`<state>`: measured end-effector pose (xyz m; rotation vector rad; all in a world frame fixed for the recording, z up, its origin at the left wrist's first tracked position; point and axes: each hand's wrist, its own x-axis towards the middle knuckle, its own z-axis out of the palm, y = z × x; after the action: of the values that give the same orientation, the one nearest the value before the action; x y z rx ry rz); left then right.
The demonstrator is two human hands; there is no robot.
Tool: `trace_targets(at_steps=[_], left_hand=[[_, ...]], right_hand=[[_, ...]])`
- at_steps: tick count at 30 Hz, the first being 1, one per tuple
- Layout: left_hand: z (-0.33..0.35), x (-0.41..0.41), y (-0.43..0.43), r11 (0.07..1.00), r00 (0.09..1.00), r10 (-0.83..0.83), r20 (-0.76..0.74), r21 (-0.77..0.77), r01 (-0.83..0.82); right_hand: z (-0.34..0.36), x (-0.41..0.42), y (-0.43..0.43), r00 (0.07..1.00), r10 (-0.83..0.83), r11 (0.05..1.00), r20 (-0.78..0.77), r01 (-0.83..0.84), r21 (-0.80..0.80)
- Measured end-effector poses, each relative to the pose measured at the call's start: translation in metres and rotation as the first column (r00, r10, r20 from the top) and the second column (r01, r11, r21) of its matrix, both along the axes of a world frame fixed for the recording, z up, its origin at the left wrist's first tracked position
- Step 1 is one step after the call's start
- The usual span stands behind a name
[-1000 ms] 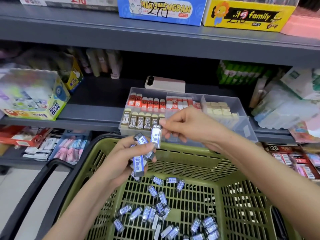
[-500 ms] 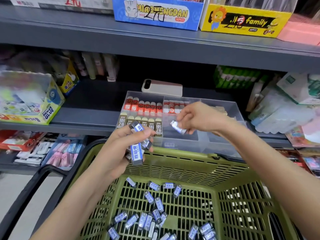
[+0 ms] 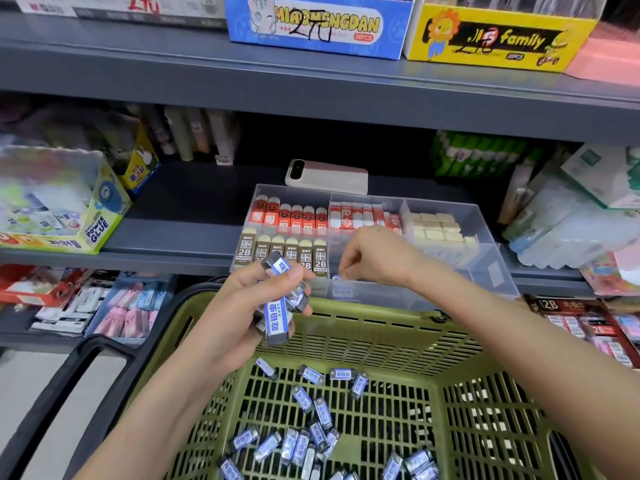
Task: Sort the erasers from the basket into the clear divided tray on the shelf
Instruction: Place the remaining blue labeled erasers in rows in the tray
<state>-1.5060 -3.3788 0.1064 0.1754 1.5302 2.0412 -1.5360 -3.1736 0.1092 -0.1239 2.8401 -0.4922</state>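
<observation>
The left hand [image 3: 249,306] grips a bundle of blue-sleeved erasers [image 3: 278,315] over the green basket [image 3: 381,327]. The right hand [image 3: 375,258] curls its fingers down into the front middle compartment of the clear divided tray [image 3: 485,271]; whether they pinch anything cannot be told. Loose erasers [image 3: 304,441] litter the basket floor.
</observation>
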Motion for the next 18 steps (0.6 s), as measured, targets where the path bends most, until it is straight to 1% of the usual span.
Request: trace_targets(at_steps=[1, 3, 4, 5, 6, 7, 8, 9, 11, 13, 15, 17, 18], left_hand=[[0.000, 0.001, 0.000, 1.000, 1.000, -0.009, 0.002, 0.001, 0.009], [0.000, 0.001, 0.000, 0.999, 0.999, -0.036, 0.008, 0.005, 0.036], [0.000, 0.001, 0.001, 0.999, 0.999, -0.053, 0.014, 0.012, 0.053], [0.000, 0.001, 0.000, 0.997, 0.997, -0.072, 0.021, 0.022, 0.072], [0.000, 0.001, 0.001, 0.995, 0.995, -0.092, 0.029, 0.032, 0.092], [0.000, 0.002, 0.001, 0.993, 0.993, -0.114, 0.038, 0.039, 0.113], [0.000, 0.002, 0.002, 0.989, 0.989, -0.139, 0.048, 0.048, 0.137], [0.001, 0.003, 0.002, 0.985, 0.985, -0.162, 0.056, 0.061, 0.159], [0.000, 0.004, 0.004, 0.977, 0.978, -0.198, 0.065, 0.090, 0.192], [-0.001, 0.005, 0.005, 0.971, 0.973, -0.222, 0.063, 0.099, 0.215], [-0.002, 0.006, 0.005, 0.971, 0.973, -0.223, 0.062, 0.103, 0.216], [-0.002, 0.004, 0.003, 0.976, 0.979, -0.198, 0.051, 0.102, 0.192], [-0.003, 0.002, 0.002, 0.979, 0.982, -0.183, 0.046, 0.098, 0.178]], right_hand=[[0.002, 0.002, 0.001, 1.000, -0.001, 1.000, -0.017, 0.002, 0.007], [0.010, 0.007, 0.002, 0.994, -0.031, 1.000, -0.105, 0.030, -0.003], [0.015, 0.009, 0.001, 0.988, -0.054, 0.995, -0.143, 0.041, -0.095], [0.021, 0.013, 0.000, 0.987, -0.074, 0.965, -0.141, 0.035, -0.262], [0.029, 0.017, -0.004, 0.992, -0.076, 0.896, -0.100, 0.024, -0.443], [0.037, 0.022, -0.008, 0.998, -0.050, 0.816, -0.033, 0.022, -0.578], [0.044, 0.027, -0.013, 1.000, -0.004, 0.754, 0.029, 0.022, -0.657], [0.049, 0.031, -0.019, 0.996, 0.057, 0.717, 0.068, 0.007, -0.697], [0.054, 0.037, -0.028, 0.984, 0.147, 0.676, 0.096, -0.030, -0.736], [0.055, 0.039, -0.033, 0.979, 0.155, 0.655, 0.132, -0.002, -0.755], [0.056, 0.036, -0.029, 0.981, 0.110, 0.609, 0.159, 0.059, -0.791], [0.059, 0.028, -0.015, 0.987, -0.006, 0.536, 0.159, 0.138, -0.833], [0.060, 0.023, -0.006, 0.986, -0.073, 0.525, 0.151, 0.167, -0.835]])
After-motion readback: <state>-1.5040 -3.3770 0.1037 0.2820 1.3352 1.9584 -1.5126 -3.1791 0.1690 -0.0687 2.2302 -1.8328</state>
